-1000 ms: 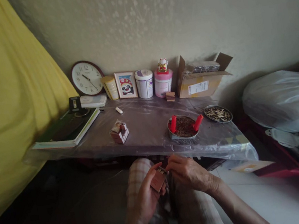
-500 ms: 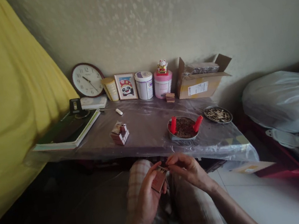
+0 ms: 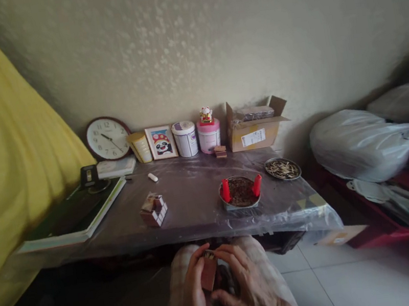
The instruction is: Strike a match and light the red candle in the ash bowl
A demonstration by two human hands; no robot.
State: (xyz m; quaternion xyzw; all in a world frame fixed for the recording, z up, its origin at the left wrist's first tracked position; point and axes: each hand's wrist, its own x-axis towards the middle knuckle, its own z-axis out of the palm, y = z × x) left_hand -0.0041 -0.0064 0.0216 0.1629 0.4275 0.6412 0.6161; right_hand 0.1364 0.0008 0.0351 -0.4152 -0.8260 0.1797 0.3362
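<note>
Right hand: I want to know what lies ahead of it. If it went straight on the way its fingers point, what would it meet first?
The right hand points left at the matchbox in the left hand; its fingertips seem already there.

Your left hand (image 3: 192,305) and right hand (image 3: 250,295) are both bare: no gloves, rings or watch show on them, and no sleeve reaches either wrist at the bottom edge of the head view. The back of your right hand looks creased, with raised knuckles and tendons. Below the hands, your legs are covered by trousers (image 3: 263,262) in a pale checked fabric, light beige crossed with faint darker lines, loose over the knees.
</note>
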